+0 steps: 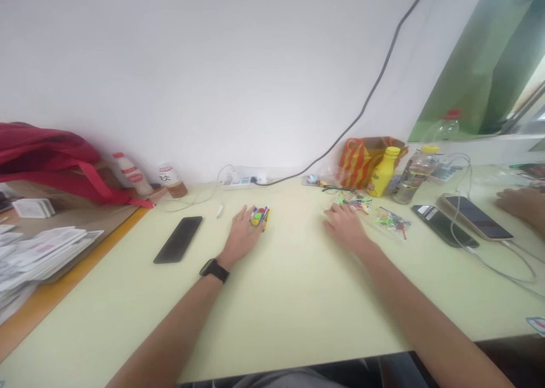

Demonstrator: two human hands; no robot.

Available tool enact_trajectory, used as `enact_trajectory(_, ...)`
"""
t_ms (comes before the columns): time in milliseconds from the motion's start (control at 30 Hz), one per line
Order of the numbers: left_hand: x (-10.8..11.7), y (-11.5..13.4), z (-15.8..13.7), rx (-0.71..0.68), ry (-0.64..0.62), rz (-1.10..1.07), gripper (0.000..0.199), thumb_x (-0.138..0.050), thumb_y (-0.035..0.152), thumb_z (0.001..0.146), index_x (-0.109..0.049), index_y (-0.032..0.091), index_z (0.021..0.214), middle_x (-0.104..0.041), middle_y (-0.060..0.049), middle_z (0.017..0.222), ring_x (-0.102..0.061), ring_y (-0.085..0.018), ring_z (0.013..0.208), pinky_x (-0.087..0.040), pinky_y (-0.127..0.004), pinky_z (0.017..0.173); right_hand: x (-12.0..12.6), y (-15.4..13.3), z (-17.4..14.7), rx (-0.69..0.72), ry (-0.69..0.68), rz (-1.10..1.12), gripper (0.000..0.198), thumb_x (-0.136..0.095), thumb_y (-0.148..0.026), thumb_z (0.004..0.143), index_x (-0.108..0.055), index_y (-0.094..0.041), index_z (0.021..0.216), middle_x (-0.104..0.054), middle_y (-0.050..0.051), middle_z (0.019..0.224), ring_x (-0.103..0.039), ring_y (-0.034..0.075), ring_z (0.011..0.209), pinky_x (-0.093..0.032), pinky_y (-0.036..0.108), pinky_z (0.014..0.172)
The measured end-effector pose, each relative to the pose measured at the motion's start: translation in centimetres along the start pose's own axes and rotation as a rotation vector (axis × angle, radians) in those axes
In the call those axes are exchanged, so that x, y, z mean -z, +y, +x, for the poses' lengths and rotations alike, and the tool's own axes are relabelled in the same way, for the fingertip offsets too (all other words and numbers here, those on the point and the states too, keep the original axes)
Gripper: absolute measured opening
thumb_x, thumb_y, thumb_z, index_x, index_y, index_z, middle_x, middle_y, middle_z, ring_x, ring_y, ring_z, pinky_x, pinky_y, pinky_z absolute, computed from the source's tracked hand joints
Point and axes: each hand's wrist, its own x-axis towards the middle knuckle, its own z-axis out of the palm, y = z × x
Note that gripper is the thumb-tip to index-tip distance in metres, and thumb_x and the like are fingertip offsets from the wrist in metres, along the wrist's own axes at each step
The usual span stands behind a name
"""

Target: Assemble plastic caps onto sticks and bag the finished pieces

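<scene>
My left hand [243,234], with a ring and a dark wristwatch, lies palm down on the table. Its fingers are spread beside a small cluster of colourful plastic pieces [258,216] in green, red, blue and yellow, touching or nearly touching them. My right hand [347,227] rests farther right, fingers stretched out at the near edge of small multicoloured pieces [361,204] that seem to be in clear plastic. Its fingertips partly cover them. Just right of this hand lies a clear bag of similar pieces [392,222].
A black phone [179,240] lies left of my left hand. Two phones with cables [445,226], a yellow bottle [384,172] and a clear bottle [415,175] stand or lie at right. Another person's hand [522,206] is at the right edge. Papers [46,254] are at left.
</scene>
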Motion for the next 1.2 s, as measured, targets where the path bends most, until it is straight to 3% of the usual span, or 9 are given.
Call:
enact_trajectory(200, -0.4, 0.1, 1.2, -0.063, -0.082, 0.105, 0.068, -0.049, 0.057, 0.098, -0.035, 0.027, 0.157, -0.033, -0.016, 0.164, -0.026, -0.039, 0.152, -0.026, -0.057, 0.119, -0.3, -4.5, -1.1, 0.230, -0.082, 0.285, 0.032, -0.043, -0.029, 0.102, -0.060, -0.023, 0.129, -0.060, 0.013, 0.132, -0.050, 0.028, 0.124, -0.040, 0.045, 0.105)
enact_trajectory(400, -1.4, 0.9, 3.1, -0.124, -0.190, 0.194, 0.052, -0.048, 0.050, 0.099, -0.055, 0.026, 0.145, -0.040, -0.016, 0.160, -0.038, -0.041, 0.145, -0.028, -0.061, 0.117, -1.2, -5.6, -1.5, 0.249, -0.097, 0.399, 0.049, -0.036, -0.037, 0.105, -0.043, -0.019, 0.151, -0.047, 0.015, 0.153, -0.037, 0.028, 0.144, -0.031, 0.047, 0.119)
enact_trajectory(533, -2.6, 4.2, 0.6, -0.244, -0.197, 0.120, 0.061, -0.057, 0.057, 0.094, -0.054, 0.025, 0.145, -0.038, -0.015, 0.162, -0.036, -0.042, 0.146, -0.027, -0.062, 0.119, -1.3, -5.7, -1.6, 0.228, -0.124, 0.443, 0.064, -0.033, -0.052, 0.105, -0.030, -0.018, 0.159, -0.038, 0.014, 0.161, -0.031, 0.028, 0.150, -0.023, 0.048, 0.124)
enact_trajectory(633, -2.5, 6.3, -1.8, -0.355, -0.257, 0.051, 0.052, -0.047, 0.044, 0.101, -0.047, 0.027, 0.151, -0.030, -0.011, 0.166, -0.032, -0.036, 0.150, -0.026, -0.059, 0.122, -1.2, -6.1, -1.9, 0.258, -0.169, 0.469, 0.070, -0.029, -0.060, 0.104, -0.023, -0.023, 0.163, -0.030, 0.011, 0.166, -0.025, 0.028, 0.154, -0.015, 0.052, 0.126)
enact_trajectory(733, -1.3, 6.8, -2.9, -0.387, -0.347, -0.045, 0.053, -0.044, 0.040, 0.103, -0.042, 0.029, 0.155, -0.027, -0.007, 0.168, -0.029, -0.031, 0.153, -0.030, -0.052, 0.123, -1.1, -6.2, -2.3, 0.301, -0.221, 0.510, 0.072, -0.030, -0.064, 0.102, -0.019, -0.027, 0.164, -0.023, 0.007, 0.169, -0.018, 0.027, 0.156, -0.011, 0.051, 0.127)
enact_trajectory(833, -0.1, 6.1, -3.0, -0.396, -0.380, -0.129, 0.047, -0.042, 0.035, 0.105, -0.048, 0.029, 0.151, -0.033, -0.005, 0.165, -0.034, -0.027, 0.151, -0.035, -0.046, 0.123, -0.8, -6.1, -2.5, 0.329, -0.256, 0.546, 0.075, -0.034, -0.066, 0.101, -0.017, -0.029, 0.164, -0.021, 0.005, 0.169, -0.015, 0.028, 0.157, -0.008, 0.053, 0.127)
enact_trajectory(933, 0.3, 5.5, -3.0, -0.369, -0.322, -0.134, 0.046, -0.048, 0.037, 0.102, -0.054, 0.024, 0.146, -0.043, -0.011, 0.159, -0.039, -0.027, 0.148, -0.037, -0.047, 0.121, -0.5, -6.1, -2.5, 0.362, -0.243, 0.588, 0.073, -0.041, -0.062, 0.101, -0.020, -0.031, 0.163, -0.028, 0.006, 0.167, -0.020, 0.029, 0.156, -0.012, 0.056, 0.126)
enact_trajectory(1067, 0.3, 5.6, -3.3, -0.373, -0.289, -0.116, 0.048, -0.057, 0.043, 0.098, -0.056, 0.024, 0.142, -0.046, -0.013, 0.156, -0.039, -0.031, 0.147, -0.038, -0.053, 0.119, -0.1, -6.2, -2.2, 0.436, -0.151, 0.664, 0.064, -0.055, -0.046, 0.099, -0.033, -0.030, 0.158, -0.046, 0.009, 0.157, -0.040, 0.029, 0.146, -0.032, 0.053, 0.120)
enact_trajectory(1200, 0.7, 5.8, -3.4, -0.344, -0.309, -0.143, 0.044, -0.048, 0.040, 0.103, -0.054, 0.027, 0.144, -0.042, -0.010, 0.159, -0.036, -0.028, 0.149, -0.035, -0.050, 0.122, 0.5, -6.1, -1.9, 0.444, -0.080, 0.701, 0.050, -0.059, -0.027, 0.095, -0.050, -0.028, 0.145, -0.062, 0.009, 0.139, -0.056, 0.027, 0.128, -0.046, 0.047, 0.108)
